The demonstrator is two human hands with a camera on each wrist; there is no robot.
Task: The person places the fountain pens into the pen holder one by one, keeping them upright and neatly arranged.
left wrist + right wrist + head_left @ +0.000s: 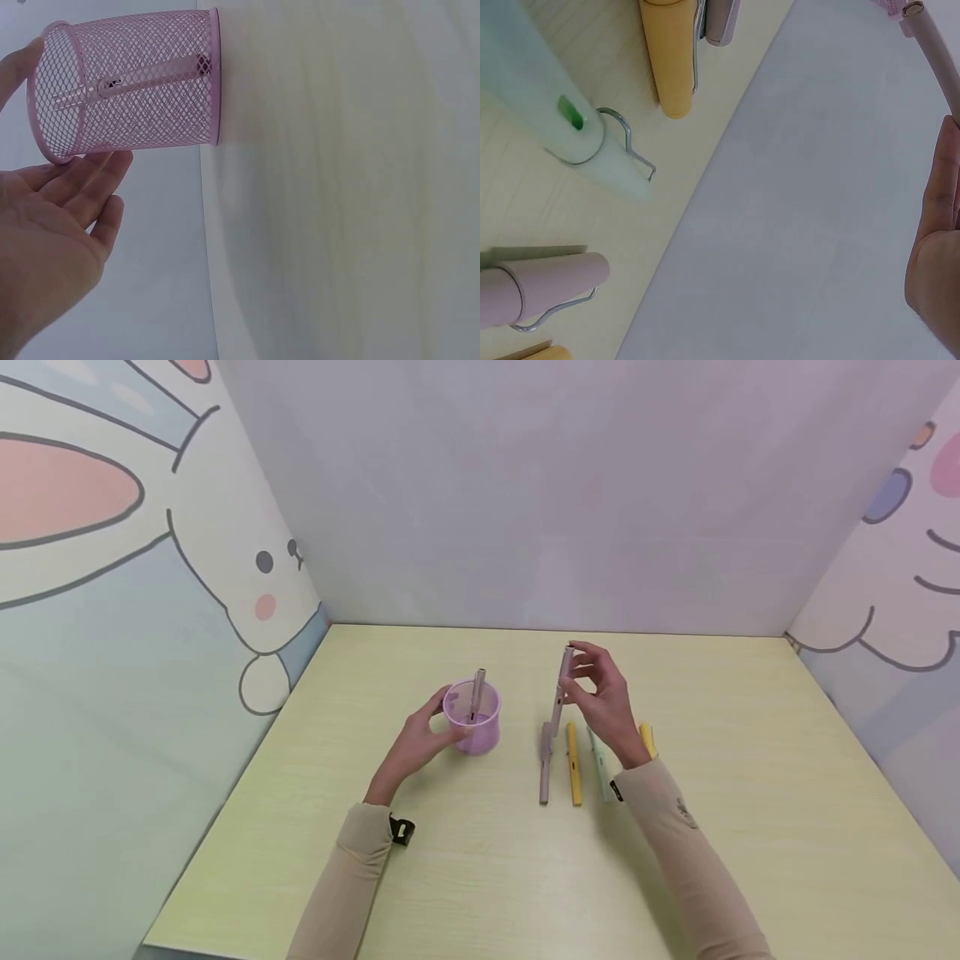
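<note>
Head view bright, table [465,877] softly shadowed; wrist views dimmer, green pen [544,90] blurred.

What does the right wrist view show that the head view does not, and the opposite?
Only the right wrist view: a pale pink pen lying between the green pen and the outer yellow pen; in the head view, the right arm seems to cover it.

Only the head view: the left hand holding the cup, and the pen inside the cup.

Both: the right hand, its held pen, the green pen, both yellow pens, the table and at least part of the cup.
</note>
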